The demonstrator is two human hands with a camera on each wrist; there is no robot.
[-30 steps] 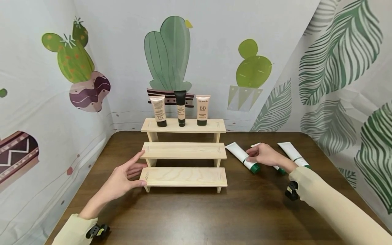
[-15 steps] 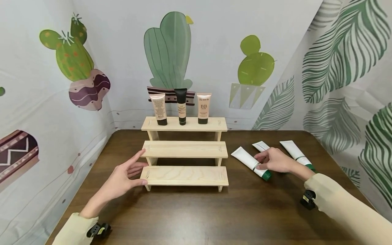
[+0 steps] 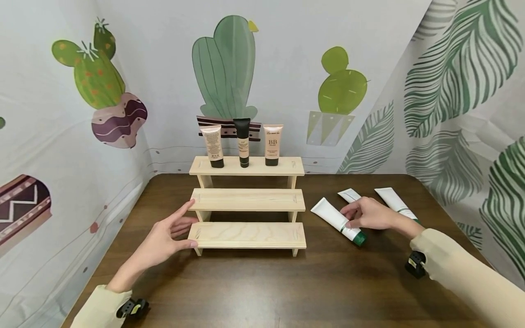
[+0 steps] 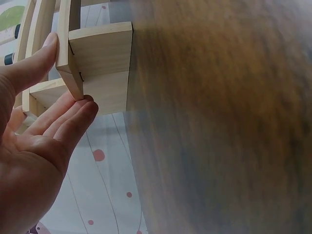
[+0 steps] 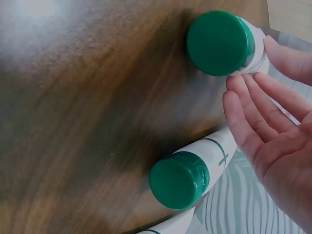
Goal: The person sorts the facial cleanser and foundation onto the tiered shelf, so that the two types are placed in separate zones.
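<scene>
My right hand point(image 3: 371, 214) pinches a white squeeze tube with a green cap point(image 3: 331, 214), lying slanted at the table's right side. In the right wrist view, thumb and fingertips are on either side of this squeeze tube's body, just behind its cap point(image 5: 217, 44). A second white tube point(image 3: 349, 195) is partly hidden behind this hand; a third white tube point(image 3: 393, 200) lies farther right. My left hand point(image 3: 160, 241) touches the left end of a three-tier wooden display stand point(image 3: 250, 234), thumb at the bottom shelf's corner, index finger at the middle shelf, fingers fairly straight.
On the top shelf stand three cosmetic tubes: a beige tube point(image 3: 213, 143), a slim black-topped tube point(image 3: 244, 143) and a beige BB cream tube point(image 3: 272, 143). A cloth printed with cacti and leaves point(image 3: 287, 68) hangs behind the brown table point(image 3: 246, 291).
My right hand has shifted right and slightly toward me, and the squeeze tube has slid with it, away from the stand. The head view has tilted slightly. My left hand stays at the stand.
</scene>
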